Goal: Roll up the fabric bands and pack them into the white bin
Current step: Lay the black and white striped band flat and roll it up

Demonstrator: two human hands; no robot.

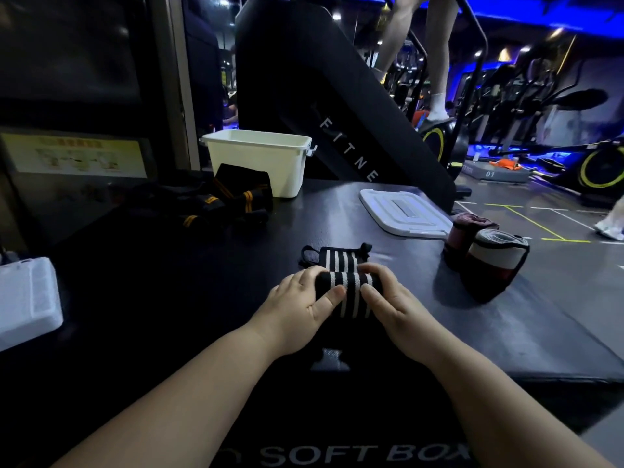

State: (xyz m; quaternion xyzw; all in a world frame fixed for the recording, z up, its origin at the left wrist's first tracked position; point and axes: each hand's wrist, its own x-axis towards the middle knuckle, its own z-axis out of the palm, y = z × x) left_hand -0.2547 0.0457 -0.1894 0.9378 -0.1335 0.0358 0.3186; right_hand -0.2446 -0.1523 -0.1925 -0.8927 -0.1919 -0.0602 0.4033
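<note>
- Padding of smooth, faintly shiny black material is covering the soft box, a broad flat-topped block lettered "SOFT BOX" on its near face; everything else is sitting on it.
- A stair machine with a matte black slanted side panel is rising behind the far edge.
- The white bin, a rectangular hard-plastic tub with a rolled rim and side latches, is standing upright and open at the far edge, left of centre.
- Its white lid, flat and ribbed with rounded corners, is lying well apart from the bin, to the right.
- A loose heap of black bands with orange stripes is slumping against the bin's left front, soft and crumpled, unrolled.
- Two rolled bands are standing on end near the right edge, touching each other: a thick white-and-red roll and a maroon roll behind it.
- The black-and-white striped band, woven elastic, is lying at the centre, half rolled into a tight cylinder; its flat tail with a thin loop is stretching away toward the bin.
- The left hand is gripping the roll's left end, fingers curling over the top, thumb pressing the near side.
- The right hand is mirroring it on the right end, fingers wrapping over, thumb pushing in beside the other thumb.
</note>
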